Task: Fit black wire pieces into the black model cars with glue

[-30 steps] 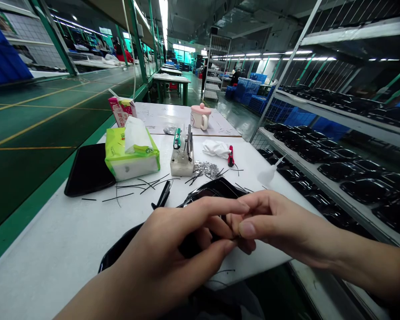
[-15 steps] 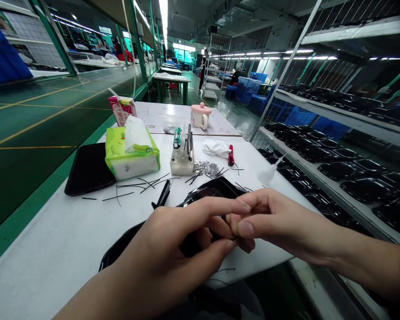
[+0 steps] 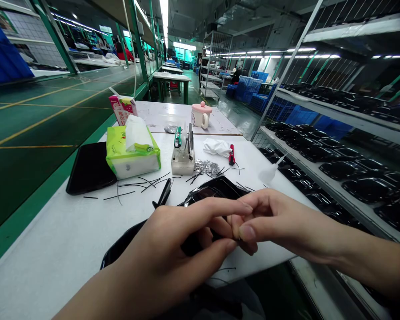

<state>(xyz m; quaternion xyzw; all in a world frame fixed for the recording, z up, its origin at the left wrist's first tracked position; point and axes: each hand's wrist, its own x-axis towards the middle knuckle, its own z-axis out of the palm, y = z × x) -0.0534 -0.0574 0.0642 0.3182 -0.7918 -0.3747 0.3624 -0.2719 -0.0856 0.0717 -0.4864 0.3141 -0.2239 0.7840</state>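
My left hand and my right hand meet above the near part of the white table. Thumb and fingers of each are pinched together, fingertips touching. Whatever lies between them is tiny and mostly hidden; only a small dark speck shows at the tips. Beneath my hands rests a glossy black plastic part, largely covered by them. Several thin black strips lie scattered behind it, close to a heap of small silvery pieces and a whitish block holding tools.
On the table stand a green tissue pack, a black tray-like item, a lidded mug, a red cutter and a white dropper bottle. A rack of black parts runs along the right.
Both hands keep nearly the same pose, with only a slight shift of the fingertips. The whole view has moved very slightly.
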